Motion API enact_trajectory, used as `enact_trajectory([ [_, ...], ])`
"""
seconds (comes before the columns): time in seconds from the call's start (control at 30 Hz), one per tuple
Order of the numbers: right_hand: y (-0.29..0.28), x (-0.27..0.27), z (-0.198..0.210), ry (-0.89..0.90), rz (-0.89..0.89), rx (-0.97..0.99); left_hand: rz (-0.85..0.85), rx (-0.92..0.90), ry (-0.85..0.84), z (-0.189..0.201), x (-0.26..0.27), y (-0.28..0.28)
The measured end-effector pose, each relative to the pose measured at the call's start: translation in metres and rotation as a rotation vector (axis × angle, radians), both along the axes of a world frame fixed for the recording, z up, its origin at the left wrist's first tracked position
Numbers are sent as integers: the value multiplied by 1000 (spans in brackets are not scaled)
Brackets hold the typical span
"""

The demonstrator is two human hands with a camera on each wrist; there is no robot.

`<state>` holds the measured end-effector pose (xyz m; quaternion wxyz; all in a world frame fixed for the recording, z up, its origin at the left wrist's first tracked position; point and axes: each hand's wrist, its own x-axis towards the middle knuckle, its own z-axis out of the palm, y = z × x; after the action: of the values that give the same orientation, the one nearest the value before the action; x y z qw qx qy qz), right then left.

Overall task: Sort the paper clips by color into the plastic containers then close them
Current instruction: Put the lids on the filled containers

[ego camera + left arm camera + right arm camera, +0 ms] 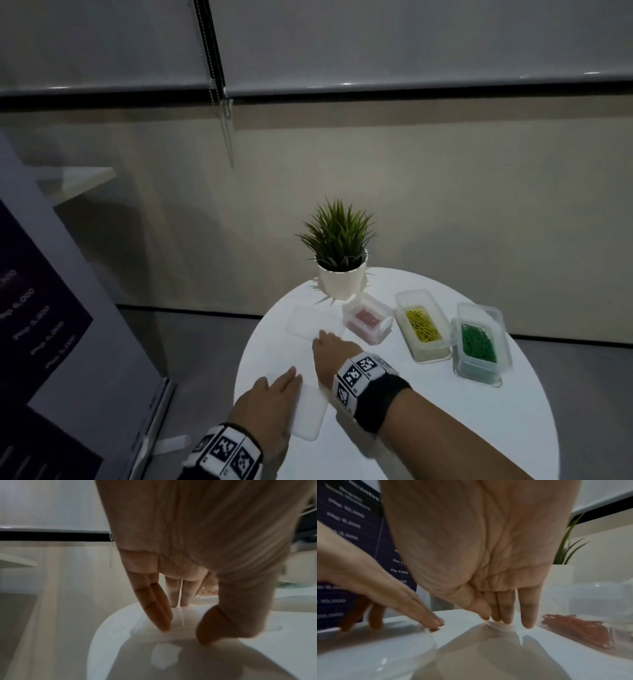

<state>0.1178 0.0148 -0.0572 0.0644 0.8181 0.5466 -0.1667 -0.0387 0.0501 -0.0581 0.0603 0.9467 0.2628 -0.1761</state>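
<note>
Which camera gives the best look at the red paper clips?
The right wrist view: the red paper clips lie close up inside their clear container, with single wires showing. The head view shows them only as a small pinkish patch beside the plant pot. The left wrist view shows only a blurred reddish patch past the fingers.

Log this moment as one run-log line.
left hand on near lid, fingers straight | right hand fingertips on far lid | red, yellow, green containers filled, uncovered
</note>
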Motion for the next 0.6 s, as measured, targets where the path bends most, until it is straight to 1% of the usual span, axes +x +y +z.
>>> enact_trajectory([
  [0.13, -61, -16, 10, 43, 44, -20, 11, -32, 12, 6, -3, -3],
  [0.23, -105, -33, 25, 36, 61, -37, 40, -50, 30, 10, -8, -12],
  [0.3, -131, -41, 31, 19, 50, -71, 58, -45, 55, 10, -11, -21],
  [0.37, -150, -41, 37, 3, 12, -80, 60, -3, 79, 13, -11, -30],
  [0.4, -157, -37, 42, 3, -21, -37, 51, 36, 98, 16, -10, -35],
  [0.43, -163, -29, 49, 0, -66, 48, 45, 72, 116, 19, -9, -39],
  [0.47, -167, -16, 54, -20, -132, 176, 52, 97, 126, 21, -8, -43],
  [0.53, -176, 21, 60, -128, -304, 388, 100, 100, 104, 27, -8, -50],
  [0.57, -181, 38, 61, -195, -388, 417, 125, 86, 83, 30, -8, -53],
  [0.6, -187, 54, 59, -245, -453, 369, 146, 60, 58, 32, -9, -56],
])
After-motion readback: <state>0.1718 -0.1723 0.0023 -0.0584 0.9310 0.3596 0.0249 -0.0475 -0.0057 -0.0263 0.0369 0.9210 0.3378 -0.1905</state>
